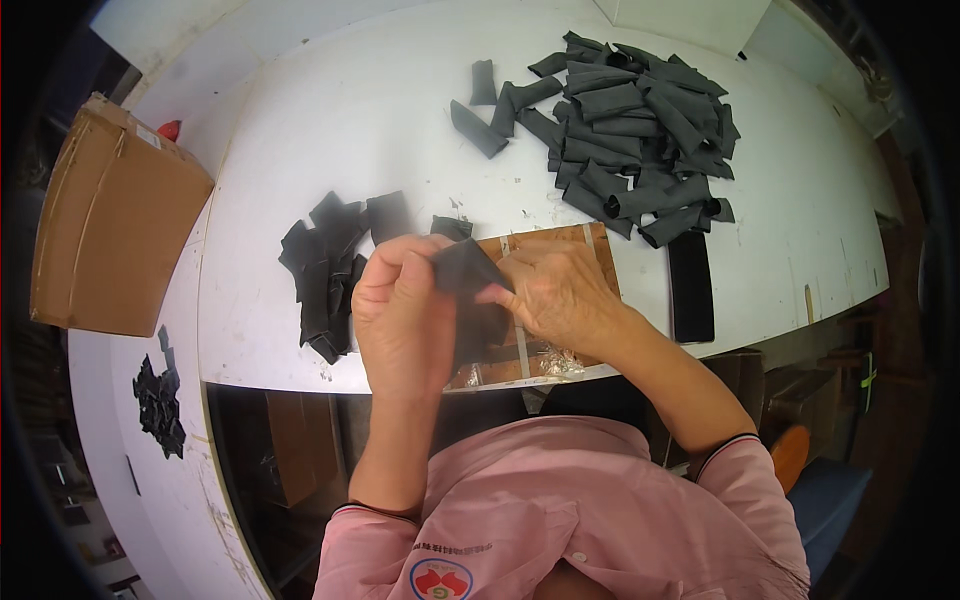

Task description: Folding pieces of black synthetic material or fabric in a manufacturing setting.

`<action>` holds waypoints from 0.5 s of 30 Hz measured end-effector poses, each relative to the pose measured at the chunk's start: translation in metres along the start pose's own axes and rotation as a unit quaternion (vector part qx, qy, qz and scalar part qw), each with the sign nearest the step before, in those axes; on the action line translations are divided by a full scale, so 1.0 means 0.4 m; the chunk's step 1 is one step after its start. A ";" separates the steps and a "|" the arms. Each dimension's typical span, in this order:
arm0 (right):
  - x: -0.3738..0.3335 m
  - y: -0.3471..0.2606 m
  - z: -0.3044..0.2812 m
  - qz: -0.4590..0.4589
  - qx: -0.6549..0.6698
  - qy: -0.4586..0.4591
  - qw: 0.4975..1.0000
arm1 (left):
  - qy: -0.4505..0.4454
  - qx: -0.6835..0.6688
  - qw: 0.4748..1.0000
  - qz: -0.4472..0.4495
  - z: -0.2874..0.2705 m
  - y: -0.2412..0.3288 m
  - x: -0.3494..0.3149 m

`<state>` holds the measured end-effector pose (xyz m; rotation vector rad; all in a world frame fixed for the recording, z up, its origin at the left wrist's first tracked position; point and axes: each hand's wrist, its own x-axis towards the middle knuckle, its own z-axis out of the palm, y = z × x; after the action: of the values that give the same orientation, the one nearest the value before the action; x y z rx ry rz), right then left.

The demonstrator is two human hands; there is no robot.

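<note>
Between my two hands, a black fabric sleeve (466, 266) is held up over the brown board at the table's front edge. My left hand (402, 300) pinches its left end between thumb and fingers. My right hand (560, 292) grips the right end, with the thumb at its lower edge. More dark material hangs or lies below the sleeve, blurred. Left of my left hand lies a small heap of flat black fabric pieces (325, 270). A large pile of rolled black fabric tubes (645, 130) lies at the far right, with a few loose ones beside it.
A brown board (585, 245) with pale tape strips and crumpled clear plastic (560, 362) lies under my hands. Right of it is a flat black slab (691, 290). A cardboard box (120, 220) stands at the left; more black scraps (160, 405) lie below it.
</note>
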<state>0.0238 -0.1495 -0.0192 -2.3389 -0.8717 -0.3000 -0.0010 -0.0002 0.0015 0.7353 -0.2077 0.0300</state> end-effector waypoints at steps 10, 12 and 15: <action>0.111 0.021 -0.161 0.048 0.345 0.123 0.929 | 0.198 0.473 0.847 0.142 -0.149 0.043 0.091; 0.135 0.072 -0.190 0.150 0.446 0.201 0.859 | 0.223 0.634 0.730 0.126 -0.265 0.041 0.137; 0.078 0.108 -0.132 0.215 0.400 0.222 0.863 | 0.259 0.776 0.575 0.025 -0.410 0.027 0.188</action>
<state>0.0757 -0.1920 0.0144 -1.5168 -0.1565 -0.2132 0.1008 0.1140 -0.0949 2.4648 0.4942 0.5455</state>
